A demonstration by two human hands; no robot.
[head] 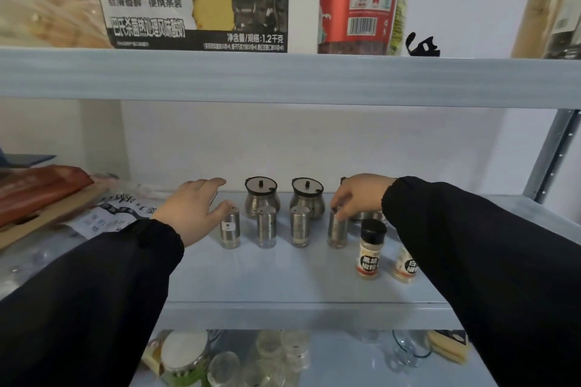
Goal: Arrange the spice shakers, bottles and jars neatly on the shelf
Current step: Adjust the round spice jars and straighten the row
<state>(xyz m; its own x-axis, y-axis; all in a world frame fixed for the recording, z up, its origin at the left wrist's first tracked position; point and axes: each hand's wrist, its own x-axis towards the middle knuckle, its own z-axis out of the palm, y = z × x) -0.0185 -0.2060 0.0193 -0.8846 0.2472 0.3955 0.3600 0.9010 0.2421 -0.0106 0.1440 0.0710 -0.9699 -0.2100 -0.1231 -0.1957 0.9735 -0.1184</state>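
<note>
A pale blue metal shelf [283, 280] stood against a white wall, with cartons and a red packet on the board above and glassware on the board below. On the middle board four steel shakers stood in a row, and behind them two round-bellied steel jars [262, 199] with dark lids. Two small pepper bottles [370, 250] with printed labels stood nearer the front, to the right.

The step in hand looked like evening out the row of shakers. The right hand [360, 196] came down from above, its fingers [341, 212] pinched round the cap of the rightmost shaker [337, 231], which stood upright on the board. The left hand [191, 209] was spread open, gripping nothing; its thumb lay against the top of the leftmost shaker [231, 229], the other fingers reaching past it toward the wall. The two middle shakers [266, 226] stood free between the hands.

Next, the right hand would probably need to slide or set its shaker into line with the others at an even gap, then bring the pepper bottles into order, one of which the right sleeve [471, 248] partly hid.
</note>
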